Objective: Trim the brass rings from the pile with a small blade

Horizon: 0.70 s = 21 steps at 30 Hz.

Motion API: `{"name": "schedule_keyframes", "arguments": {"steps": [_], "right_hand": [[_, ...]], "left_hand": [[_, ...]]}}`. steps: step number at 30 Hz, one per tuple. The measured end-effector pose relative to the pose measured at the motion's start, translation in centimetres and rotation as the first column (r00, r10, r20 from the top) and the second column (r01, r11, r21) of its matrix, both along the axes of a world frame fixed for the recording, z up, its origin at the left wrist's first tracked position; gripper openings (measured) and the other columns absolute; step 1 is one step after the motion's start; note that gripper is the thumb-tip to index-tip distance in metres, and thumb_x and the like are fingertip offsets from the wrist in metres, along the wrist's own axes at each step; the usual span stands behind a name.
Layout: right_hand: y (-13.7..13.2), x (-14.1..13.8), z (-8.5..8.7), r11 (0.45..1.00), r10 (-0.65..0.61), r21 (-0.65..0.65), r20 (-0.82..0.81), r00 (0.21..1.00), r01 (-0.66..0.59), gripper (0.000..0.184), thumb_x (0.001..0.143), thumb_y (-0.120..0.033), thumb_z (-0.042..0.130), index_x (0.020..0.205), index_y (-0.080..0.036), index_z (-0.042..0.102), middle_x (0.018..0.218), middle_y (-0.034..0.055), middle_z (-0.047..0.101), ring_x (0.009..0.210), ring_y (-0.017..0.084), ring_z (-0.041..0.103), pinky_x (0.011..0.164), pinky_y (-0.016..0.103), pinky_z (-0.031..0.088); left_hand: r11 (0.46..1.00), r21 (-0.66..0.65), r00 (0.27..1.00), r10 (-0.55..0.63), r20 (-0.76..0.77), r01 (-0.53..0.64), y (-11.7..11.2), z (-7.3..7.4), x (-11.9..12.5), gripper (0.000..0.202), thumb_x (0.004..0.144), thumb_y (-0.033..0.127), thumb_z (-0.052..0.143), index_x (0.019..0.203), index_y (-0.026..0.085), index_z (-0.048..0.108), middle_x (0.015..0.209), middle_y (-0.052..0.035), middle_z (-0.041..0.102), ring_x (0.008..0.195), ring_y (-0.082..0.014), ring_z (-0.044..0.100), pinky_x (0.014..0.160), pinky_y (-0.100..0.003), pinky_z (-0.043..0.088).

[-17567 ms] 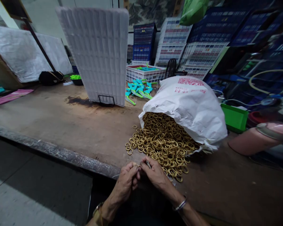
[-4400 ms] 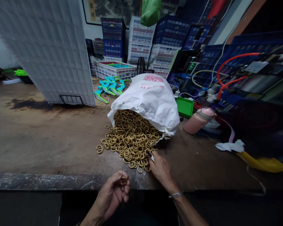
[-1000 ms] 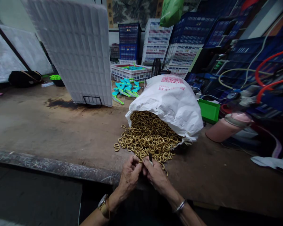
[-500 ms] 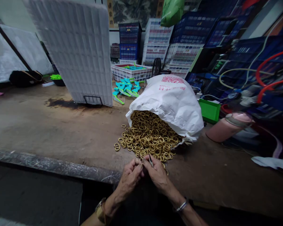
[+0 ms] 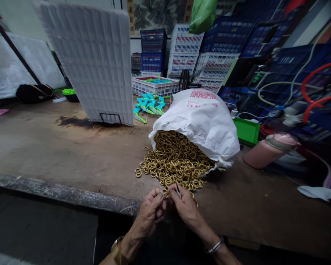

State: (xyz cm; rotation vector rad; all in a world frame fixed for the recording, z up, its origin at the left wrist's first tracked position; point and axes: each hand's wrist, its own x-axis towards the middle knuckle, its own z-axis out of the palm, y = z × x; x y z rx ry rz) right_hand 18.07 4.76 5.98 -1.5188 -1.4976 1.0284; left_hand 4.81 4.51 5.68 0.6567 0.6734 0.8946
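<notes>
Blue and white crates at the back, a worktop strewn with gold rings in front

A dim workroom: blue crates and white crates stand stacked beneath a wall picture, and a green bag hangs before them. The brown worktop has a pale, scuffed front edge.

On it a white sack with red print lies on its side, its mouth towards the person. The rings fill that mouth and spill forward in a heap just beyond the 2 hands; 2 overlapping rings sit at the heap's left edge.

The left hand is closed, thumb against curled fingers; whether it pinches a ring is too small to tell. The right hand, its fingertips just beside the left's, grips a thin tool that sticks up past the thumb. A silver bracelet circles the right wrist.

Left of the sack are a heap of turquoise-and-green pieces, a low white crate with similar ones and a tall, pale ribbed panel. To the right, a green tray sits near a tilted pink bottle.
</notes>
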Motion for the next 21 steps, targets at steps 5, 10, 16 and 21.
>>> {"name": "schedule_keyframes", "arguments": {"steps": [5,10,16,21], "right_hand": [[-0.81,-0.2,-0.48,0.986,0.062,0.126,0.332,0.941,-0.109,0.015,0.074,-0.014,0.036,0.068,-0.021,0.048,0.058,-0.0022,0.05,0.054,0.012,0.045,0.053,0.022,0.03],[-1.1,-0.18,-0.53,0.974,0.094,0.138,0.469,0.878,-0.178,0.023,0.065,-0.005,0.033,0.073,-0.021,0.048,0.058,-0.0017,0.053,0.053,0.012,0.046,0.051,0.022,0.027],[-1.03,0.01,-0.74,0.968,0.162,0.084,0.513,0.843,-0.237,0.023,0.069,-0.007,0.033,0.079,-0.02,0.049,0.066,0.0003,0.059,0.06,0.013,0.052,0.054,0.022,0.028],[-1.09,0.14,-0.4,0.967,0.203,0.009,0.577,0.791,-0.254,0.026,0.068,-0.006,0.034,0.084,-0.019,0.05,0.07,0.0019,0.06,0.064,0.014,0.053,0.058,0.022,0.029]], "left_hand": [[0.999,0.032,0.999,0.026,-0.029,-0.025,-0.04,0.11,-0.02,0.025,0.078,0.039,0.054,0.073,0.018,0.041,0.056,0.0073,0.045,0.037,-0.0009,0.025,0.035,-0.015,0.015],[0.997,0.069,0.994,0.047,-0.096,-0.04,-0.18,0.49,0.14,0.03,0.075,0.043,0.056,0.071,0.018,0.04,0.054,0.0075,0.044,0.037,-0.0008,0.024,0.036,-0.016,0.015],[0.988,0.13,0.99,0.092,-0.106,-0.077,-0.13,0.41,0.02,0.033,0.07,0.044,0.061,0.068,0.017,0.042,0.055,0.0062,0.043,0.044,-0.003,0.032,0.042,-0.017,0.024],[0.983,0.171,0.986,0.093,-0.137,-0.069,-0.15,0.13,-0.19,0.033,0.071,0.044,0.06,0.067,0.017,0.043,0.054,0.0067,0.043,0.042,-0.0028,0.028,0.041,-0.018,0.02]]}}
